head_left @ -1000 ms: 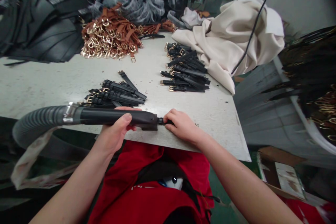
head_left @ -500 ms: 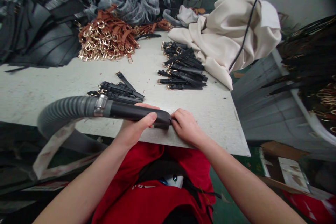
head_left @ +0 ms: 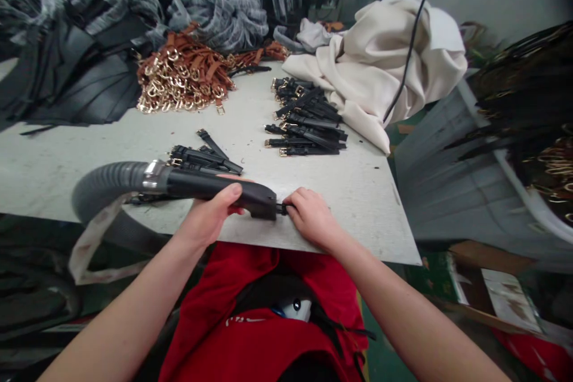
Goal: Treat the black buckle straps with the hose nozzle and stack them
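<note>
My left hand (head_left: 209,215) is wrapped round a black hose nozzle (head_left: 224,189), thumb on top. A metal clamp (head_left: 154,174) joins it to a grey corrugated hose (head_left: 110,182) that curls off the table's front edge. Just right of the nozzle's mouth, my right hand (head_left: 311,215) pinches a small black strap (head_left: 282,208). Most of that strap is hidden by my fingers, and its end reaches the mouth. Beyond the nozzle lies a small pile of black buckled straps (head_left: 203,158). A larger pile of such straps (head_left: 308,119) is farther back.
Brown straps with gold-coloured rings (head_left: 179,77) are heaped at the back left, beside black leather-like pieces (head_left: 76,77). Cream fabric (head_left: 380,59) covers the back right corner, with a black cord (head_left: 409,54) hanging before it. A grey bin (head_left: 430,173) stands right of the table (head_left: 367,203).
The nozzle and my left hand have shifted left. A small gap now shows between the nozzle's mouth and my right fingers, with a bit of black strap in it. The view has shifted slightly.
</note>
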The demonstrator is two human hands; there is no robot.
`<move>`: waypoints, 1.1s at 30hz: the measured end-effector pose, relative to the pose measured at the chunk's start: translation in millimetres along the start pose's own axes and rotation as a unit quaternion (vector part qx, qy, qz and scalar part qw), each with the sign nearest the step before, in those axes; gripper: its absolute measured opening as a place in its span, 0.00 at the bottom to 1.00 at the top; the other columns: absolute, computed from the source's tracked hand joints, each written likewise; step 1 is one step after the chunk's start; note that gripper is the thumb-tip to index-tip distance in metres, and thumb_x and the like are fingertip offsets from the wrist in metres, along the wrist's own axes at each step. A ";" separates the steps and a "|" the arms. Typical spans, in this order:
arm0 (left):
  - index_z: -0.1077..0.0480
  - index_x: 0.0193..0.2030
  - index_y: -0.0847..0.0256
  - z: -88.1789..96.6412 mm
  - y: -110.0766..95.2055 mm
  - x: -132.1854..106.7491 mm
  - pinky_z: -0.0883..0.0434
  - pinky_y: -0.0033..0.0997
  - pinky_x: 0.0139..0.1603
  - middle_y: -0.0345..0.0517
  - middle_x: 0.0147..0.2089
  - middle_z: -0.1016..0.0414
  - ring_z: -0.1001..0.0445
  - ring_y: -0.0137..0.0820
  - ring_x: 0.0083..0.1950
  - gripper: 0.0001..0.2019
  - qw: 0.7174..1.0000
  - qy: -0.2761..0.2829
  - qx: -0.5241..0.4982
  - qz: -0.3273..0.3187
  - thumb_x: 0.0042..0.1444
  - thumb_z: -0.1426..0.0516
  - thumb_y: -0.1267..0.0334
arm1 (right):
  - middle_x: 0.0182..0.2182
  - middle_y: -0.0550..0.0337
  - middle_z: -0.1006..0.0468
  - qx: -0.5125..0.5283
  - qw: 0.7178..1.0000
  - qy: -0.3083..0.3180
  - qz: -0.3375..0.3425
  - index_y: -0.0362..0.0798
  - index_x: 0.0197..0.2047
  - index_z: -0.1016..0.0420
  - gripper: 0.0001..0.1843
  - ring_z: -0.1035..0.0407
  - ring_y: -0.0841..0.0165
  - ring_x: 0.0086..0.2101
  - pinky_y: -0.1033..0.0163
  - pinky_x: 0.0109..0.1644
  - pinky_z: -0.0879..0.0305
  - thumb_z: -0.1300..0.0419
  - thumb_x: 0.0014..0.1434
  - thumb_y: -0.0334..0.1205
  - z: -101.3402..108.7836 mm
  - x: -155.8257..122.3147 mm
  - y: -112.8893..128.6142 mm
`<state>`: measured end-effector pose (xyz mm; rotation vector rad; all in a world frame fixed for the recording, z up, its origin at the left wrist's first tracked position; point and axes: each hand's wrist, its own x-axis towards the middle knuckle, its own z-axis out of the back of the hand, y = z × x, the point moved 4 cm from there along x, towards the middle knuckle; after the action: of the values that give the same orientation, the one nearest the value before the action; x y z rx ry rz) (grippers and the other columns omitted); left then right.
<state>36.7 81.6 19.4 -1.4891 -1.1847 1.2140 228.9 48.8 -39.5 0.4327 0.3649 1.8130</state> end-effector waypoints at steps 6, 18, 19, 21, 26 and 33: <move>0.23 0.33 0.62 53.8 -10.0 -17.9 0.31 0.24 0.21 0.48 0.35 0.19 0.25 0.32 0.30 0.14 0.993 -0.097 -0.038 -0.054 0.39 0.32 0.58 | 0.39 0.53 0.25 0.016 1.000 -0.012 -0.004 0.48 0.43 0.25 0.10 0.33 0.61 0.42 0.57 0.46 0.41 0.45 0.64 0.41 0.2 -1.0 0.4; 0.23 0.33 0.62 61.2 -9.6 -53.7 0.31 0.25 0.22 0.46 0.35 0.19 0.28 0.30 0.29 0.14 0.993 -0.074 -0.058 -0.070 0.41 0.31 0.57 | 0.38 0.53 0.25 -0.007 1.000 -0.012 0.001 0.49 0.40 0.27 0.06 0.33 0.59 0.41 0.56 0.45 0.41 0.43 0.59 0.34 5.7 -16.6 19.9; 0.23 0.33 0.61 62.0 -9.4 -55.2 0.31 0.25 0.22 0.47 0.35 0.19 0.28 0.30 0.28 0.14 0.993 -0.072 -0.057 -0.072 0.41 0.31 0.57 | 0.38 0.53 0.25 0.000 1.000 -0.011 0.002 0.49 0.40 0.27 0.06 0.33 0.59 0.41 0.56 0.45 0.41 0.43 0.59 0.33 4.2 -20.9 21.7; 0.23 0.33 0.61 62.6 -8.1 -57.9 0.31 0.26 0.22 0.47 0.35 0.18 0.28 0.30 0.27 0.13 0.994 -0.066 -0.065 -0.066 0.41 0.31 0.58 | 0.39 0.53 0.24 0.025 1.000 -0.012 0.003 0.49 0.40 0.27 0.06 0.32 0.59 0.42 0.55 0.47 0.40 0.42 0.59 0.34 1.1 -28.4 23.6; 0.23 0.33 0.61 62.8 -4.4 -63.0 0.31 0.26 0.21 0.48 0.34 0.18 0.29 0.30 0.26 0.14 0.993 -0.063 -0.084 -0.044 0.41 0.32 0.57 | 0.40 0.53 0.24 0.059 0.998 -0.028 -0.002 0.50 0.42 0.25 0.07 0.33 0.60 0.43 0.54 0.48 0.40 0.39 0.59 0.39 -4.6 -35.7 23.6; 0.23 0.34 0.60 66.1 -1.5 -67.2 0.32 0.27 0.22 0.48 0.35 0.18 0.28 0.30 0.25 0.12 0.995 -0.062 -0.071 -0.038 0.42 0.32 0.58 | 0.40 0.55 0.24 0.066 0.997 -0.025 0.014 0.52 0.41 0.22 0.08 0.32 0.61 0.42 0.54 0.48 0.40 0.42 0.61 0.36 -4.0 -36.5 23.0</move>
<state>-33.9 19.1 21.8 -1.4762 -1.4233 1.2054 216.9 7.4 -36.3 0.5769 0.4478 1.8083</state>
